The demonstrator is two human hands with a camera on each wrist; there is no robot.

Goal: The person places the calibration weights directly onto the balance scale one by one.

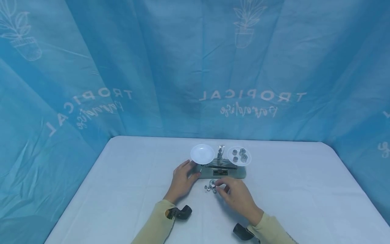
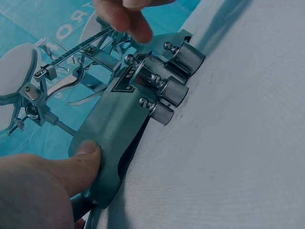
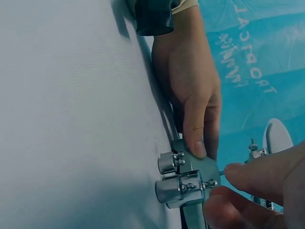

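Note:
A green-based balance scale (image 1: 201, 172) stands on the table, with a white left pan (image 1: 202, 154) and a white right pan (image 1: 230, 151). My left hand (image 1: 181, 179) grips the left end of the base (image 2: 107, 131), its thumb pressed on the front face. In front of the base stand several knobbed metal weights (image 2: 162, 113) of different sizes, the largest weight (image 1: 212, 183) among them. My right hand (image 1: 237, 196) hovers at these weights, thumb and forefinger parted close to a weight's knob (image 3: 211, 183). Nothing shows pinched between them.
Several metal weights (image 1: 242, 151) sit in the right pan. White cloth (image 1: 137, 189) covers the table, and blue printed curtains (image 1: 182, 67) hang behind and at both sides. A black wrist camera (image 1: 184, 212) is strapped at the left sleeve, another black camera (image 1: 242, 231) at the right.

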